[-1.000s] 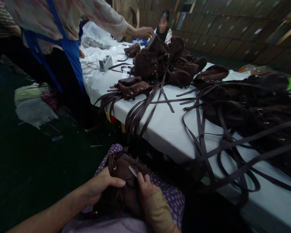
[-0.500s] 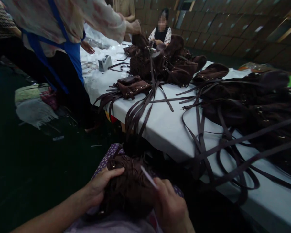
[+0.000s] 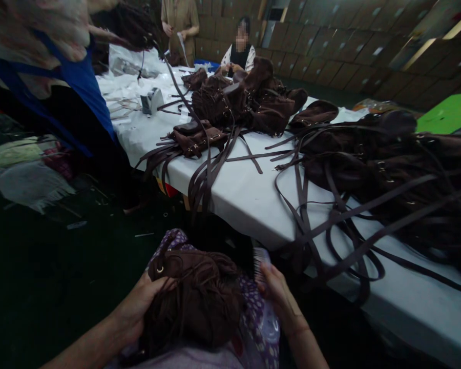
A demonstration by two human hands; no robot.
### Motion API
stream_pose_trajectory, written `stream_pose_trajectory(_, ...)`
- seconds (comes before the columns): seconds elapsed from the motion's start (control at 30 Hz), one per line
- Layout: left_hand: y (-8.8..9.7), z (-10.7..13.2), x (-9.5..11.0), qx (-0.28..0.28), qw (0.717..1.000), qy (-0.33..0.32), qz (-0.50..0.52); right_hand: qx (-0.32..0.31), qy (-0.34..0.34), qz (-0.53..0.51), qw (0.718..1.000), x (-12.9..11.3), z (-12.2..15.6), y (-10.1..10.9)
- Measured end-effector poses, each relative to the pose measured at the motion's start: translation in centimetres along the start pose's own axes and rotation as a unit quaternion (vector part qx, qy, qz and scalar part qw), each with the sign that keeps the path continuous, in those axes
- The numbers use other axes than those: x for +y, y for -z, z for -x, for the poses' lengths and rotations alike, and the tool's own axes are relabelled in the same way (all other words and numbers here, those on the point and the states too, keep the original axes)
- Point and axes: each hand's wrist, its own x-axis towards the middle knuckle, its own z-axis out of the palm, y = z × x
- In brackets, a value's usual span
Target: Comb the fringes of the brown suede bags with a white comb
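A dark brown fringed bag [image 3: 200, 302] with gold rings lies on my lap, over purple patterned cloth [image 3: 251, 302]. My left hand [image 3: 140, 302] grips its left side, the thumb on top and the other fingers hidden beneath. To the right of the bag, apart from it, my right hand [image 3: 274, 287] is closed around a pale comb [image 3: 260, 261] whose teeth point left.
A white-covered table [image 3: 249, 195] stands ahead, with a heap of brown bags [image 3: 242, 102] and more bags at right [image 3: 369, 159]. Long straps trail over its edge. At left stands a person in a blue apron [image 3: 80, 97]; two people are behind the table. Stacked cartons [image 3: 330, 56] line the back.
My right hand with the comb has moved off the bag to the right. The co-worker at left has lifted a bag away leftward. My view has shifted slightly right.
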Motion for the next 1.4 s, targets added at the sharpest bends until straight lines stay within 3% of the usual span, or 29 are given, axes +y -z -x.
stream_pose_trajectory(0.07,0.2,-0.2,0.4,0.005,1.000,-0.010,0.004,0.038,0.001,-0.036,0.999,-1.1,1.4,1.5)
stream_pose_trajectory(0.13,0.2,-0.2,0.6,-0.012,1.000,-0.020,0.006,0.036,0.086,-0.031,0.995,-3.0,3.4,2.4)
stream_pose_trajectory(0.2,-0.1,-0.1,0.6,-0.027,0.999,-0.028,0.002,-0.032,0.203,0.058,0.977,-5.0,5.1,2.3)
stream_pose_trajectory(0.23,-0.3,0.1,0.6,-0.036,0.999,-0.030,-0.002,-0.076,0.227,0.124,0.963,-5.7,5.4,1.9)
stream_pose_trajectory(0.3,-0.6,0.3,0.4,-0.056,0.998,-0.028,-0.010,-0.126,0.184,0.227,0.948,-6.0,5.0,1.0)
stream_pose_trajectory(0.37,-0.7,0.4,0.1,-0.065,0.997,-0.024,-0.014,-0.112,0.098,0.257,0.955,-5.3,3.4,0.2)
stream_pose_trajectory(0.47,-0.5,0.0,-0.1,-0.051,0.998,-0.036,-0.015,-0.076,0.065,0.236,0.967,-3.6,0.9,0.0)
stream_pose_trajectory(0.6,0.2,-0.9,0.8,-0.035,0.999,-0.036,-0.019,-0.021,-0.002,-0.003,1.000,-1.8,-0.5,1.5)
stream_pose_trajectory(0.7,0.8,-1.5,2.0,-0.003,1.000,-0.023,-0.020,0.034,-0.075,-0.198,0.977,-1.4,0.1,3.4)
stream_pose_trajectory(0.77,0.8,-1.6,2.6,-0.009,1.000,-0.003,-0.023,0.044,-0.049,-0.223,0.973,-2.3,1.5,3.8)
stream_pose_trajectory(0.8,0.6,-1.6,2.8,-0.023,0.999,0.007,-0.023,0.031,-0.002,-0.214,0.976,-3.1,2.4,3.6)
stream_pose_trajectory(0.87,0.2,-1.3,3.0,-0.053,0.998,0.016,-0.021,-0.054,0.143,-0.118,0.981,-4.8,4.0,2.2)
stream_pose_trajectory(0.93,-0.2,-0.9,3.0,-0.074,0.997,0.012,-0.019,-0.126,0.205,0.004,0.970,-5.8,4.7,0.3)
stream_pose_trajectory(1.0,-0.3,-0.5,2.8,-0.084,0.996,0.009,-0.026,-0.140,0.154,0.088,0.974,-5.6,4.1,-1.2)
stream_pose_trajectory(1.03,-0.2,-0.4,2.7,-0.087,0.996,0.010,-0.030,-0.115,0.105,0.091,0.984,-4.9,3.4,-1.5)
stream_pose_trajectory(1.13,0.3,-0.5,2.2,-0.096,0.995,0.001,-0.031,-0.071,-0.013,-0.094,0.993,-2.1,1.0,-1.1)
stream_pose_trajectory(1.23,0.6,-0.9,1.9,-0.071,0.997,-0.013,-0.026,-0.107,-0.080,-0.274,0.952,-0.3,0.2,0.5)
stream_pose_trajectory(1.27,0.7,-1.1,1.8,-0.062,0.998,-0.011,-0.024,-0.090,-0.100,-0.308,0.942,-0.3,0.5,1.0)
stream_pose_trajectory(1.33,0.5,-1.3,1.6,-0.058,0.998,0.004,-0.010,-0.008,-0.117,-0.340,0.933,-1.5,2.2,1.6)
stream_pose_trajectory(1.4,-0.1,-1.5,1.4,-0.067,0.997,0.026,0.008,0.065,-0.020,-0.293,0.954,-4.2,4.9,1.4)
